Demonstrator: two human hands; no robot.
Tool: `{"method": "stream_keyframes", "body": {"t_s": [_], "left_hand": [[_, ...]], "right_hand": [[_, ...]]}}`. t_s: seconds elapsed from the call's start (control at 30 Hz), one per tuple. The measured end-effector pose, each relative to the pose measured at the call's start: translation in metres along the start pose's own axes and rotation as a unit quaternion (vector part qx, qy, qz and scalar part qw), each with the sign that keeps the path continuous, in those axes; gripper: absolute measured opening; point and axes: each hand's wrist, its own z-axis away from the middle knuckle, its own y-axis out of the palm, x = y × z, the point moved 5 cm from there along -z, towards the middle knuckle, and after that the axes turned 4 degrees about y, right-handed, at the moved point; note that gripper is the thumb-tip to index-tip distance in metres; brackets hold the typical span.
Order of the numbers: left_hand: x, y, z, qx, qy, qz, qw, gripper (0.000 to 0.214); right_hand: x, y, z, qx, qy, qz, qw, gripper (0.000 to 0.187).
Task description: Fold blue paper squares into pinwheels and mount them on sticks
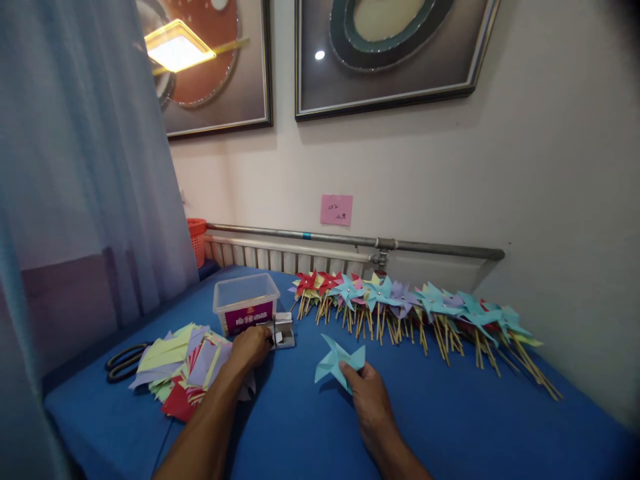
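Observation:
My right hand (369, 395) pinches a light blue paper pinwheel (336, 362) between thumb and fingers, a little above the blue cloth; no stick shows on it. My left hand (253, 345) reaches to a small open box (285, 333) with compartments, just in front of a clear plastic tub (246, 297) with a purple label. Its fingers are bent together at the box's left side, and whatever they pinch is hidden. Beside my left forearm lies a loose pile of coloured paper pieces (173, 357), yellow, lilac, green and red.
Black-handled scissors (123, 362) lie left of the paper pile. A long row of pinwheels on wooden sticks (383, 293) lines the back right of the table (450, 427). Behind run a metal pipe (280, 233) and a radiator. A blue curtain (85, 160) hangs at left, near a red basket (198, 240).

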Motion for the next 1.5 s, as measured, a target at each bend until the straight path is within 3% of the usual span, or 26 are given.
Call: {"method": "stream_keyframes", "body": {"t_s": [0.37,0.7,0.87,1.07,1.17,1.23,1.37,1.5], "left_hand": [[0.001,0.001,0.003,-0.018,-0.009,-0.015,1.000,0.030],[-0.001,-0.004,0.007,-0.006,-0.012,-0.049,0.999,0.030],[-0.002,-0.007,0.008,-0.018,-0.016,-0.010,1.000,0.030],[0.001,-0.021,0.008,-0.121,-0.020,0.013,0.992,0.024],[-0.008,-0.026,0.010,-0.170,0.015,0.051,0.984,0.022],[-0.025,-0.020,0.012,-0.152,0.066,0.086,0.982,0.023],[-0.070,0.010,0.022,-0.051,0.189,0.135,0.971,0.028],[-0.087,0.033,0.026,0.013,0.240,0.124,0.963,0.031]], "right_hand": [[-0.010,-0.002,-0.007,-0.012,-0.001,-0.033,0.999,0.040],[0.010,-0.001,0.009,0.024,-0.004,-0.015,1.000,0.037],[0.008,-0.003,0.008,0.009,0.005,0.007,1.000,0.036],[0.010,-0.002,0.008,0.004,0.006,0.005,1.000,0.037],[0.010,-0.003,0.008,-0.005,0.011,0.004,1.000,0.037],[0.009,-0.004,0.007,-0.010,0.016,-0.009,1.000,0.037],[0.009,-0.006,0.004,-0.010,0.017,-0.049,0.999,0.038],[0.012,-0.012,0.002,-0.030,0.013,-0.062,0.998,0.037]]}}
